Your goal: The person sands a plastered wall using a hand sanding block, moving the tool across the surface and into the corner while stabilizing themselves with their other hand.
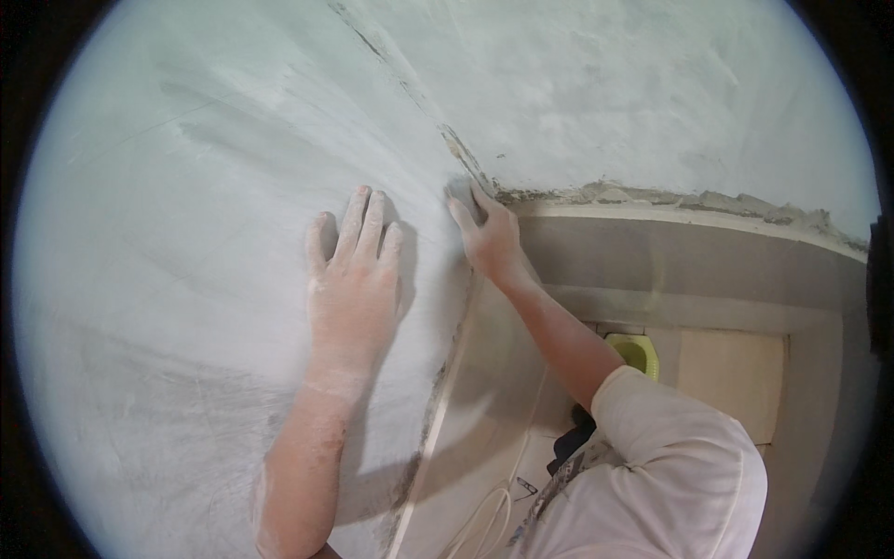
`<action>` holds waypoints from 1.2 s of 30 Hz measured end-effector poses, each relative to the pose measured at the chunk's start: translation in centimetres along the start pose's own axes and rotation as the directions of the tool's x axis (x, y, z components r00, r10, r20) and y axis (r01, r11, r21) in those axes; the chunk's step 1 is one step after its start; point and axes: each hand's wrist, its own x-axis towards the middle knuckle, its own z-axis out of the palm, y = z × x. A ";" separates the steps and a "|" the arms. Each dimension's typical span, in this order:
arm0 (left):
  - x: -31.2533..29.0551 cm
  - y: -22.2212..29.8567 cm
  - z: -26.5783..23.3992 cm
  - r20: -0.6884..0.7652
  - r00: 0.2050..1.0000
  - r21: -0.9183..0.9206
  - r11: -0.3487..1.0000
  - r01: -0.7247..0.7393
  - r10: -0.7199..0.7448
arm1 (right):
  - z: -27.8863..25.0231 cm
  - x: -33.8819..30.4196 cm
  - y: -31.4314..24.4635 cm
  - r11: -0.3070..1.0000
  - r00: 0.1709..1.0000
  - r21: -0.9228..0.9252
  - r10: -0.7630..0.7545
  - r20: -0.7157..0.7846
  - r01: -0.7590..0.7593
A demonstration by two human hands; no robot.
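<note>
My left hand lies flat on the pale grey plastered wall, its fingers spread and coated in white dust. To its right, my right hand is closed around a small grey block, which looks like a sanding block, pressed to the wall at the corner line. The fingers hide part of the block. Just above it runs a dark, rough seam where two wall surfaces meet. White dust covers both forearms.
A ragged mortar edge runs rightward from the corner above a pale ledge. Far below, a yellow-green plastic container stands by beige floor tiles. A pale cable lies looped near my body.
</note>
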 end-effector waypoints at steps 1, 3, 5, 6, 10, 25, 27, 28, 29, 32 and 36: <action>0.0 0.0 0.1 -0.002 1.000 0.007 1.000 -0.006 0.006 | 0.0 0.7 -1.0 1.000 1.000 -0.005 0.001 -0.005 -0.001; 0.1 0.1 0.1 -0.005 1.000 0.017 1.000 -0.010 0.010 | 0.1 1.5 -2.2 0.987 0.986 -0.041 -0.160 -0.044 0.158; 0.1 0.1 0.0 0.017 1.000 0.048 0.999 -0.014 0.013 | 0.1 1.6 -1.3 0.982 0.980 0.009 -0.188 -0.059 0.189; 0.1 0.1 -0.2 0.015 1.000 0.054 0.998 -0.012 0.011 | 0.1 1.7 -0.9 0.974 0.974 0.060 -0.214 -0.075 0.219; 0.1 0.0 -0.1 -0.005 1.000 0.027 0.999 -0.018 0.019 | 0.4 1.9 -0.2 0.980 0.983 0.092 -0.173 -0.065 0.179; 0.4 0.1 -0.3 -0.006 1.000 0.030 0.999 -0.026 0.027 | 1.0 0.0 -0.9 0.974 0.976 0.114 -0.186 -0.112 0.198; 0.0 0.1 -0.2 0.023 1.000 0.009 1.000 -0.013 0.013 | 1.3 0.6 -4.3 0.979 0.985 0.108 -0.174 0.008 0.172; 0.0 0.1 -0.1 0.017 1.000 -0.004 1.000 -0.013 0.013 | 1.1 0.7 -4.1 0.980 0.985 0.102 -0.170 0.007 0.169; 0.0 0.1 -0.1 0.007 1.000 -0.012 1.000 -0.011 0.011 | 1.0 0.9 -4.1 0.975 0.977 0.063 -0.212 0.002 0.212; 0.1 0.0 -0.1 0.012 0.999 0.039 0.999 -0.031 0.031 | 0.7 0.1 -0.8 0.973 0.973 0.030 -0.226 -0.039 0.227; 0.0 -0.1 -0.3 -0.019 0.999 0.050 0.998 -0.032 0.033 | -0.4 -4.4 6.0 0.999 0.999 0.039 -0.013 -0.039 0.015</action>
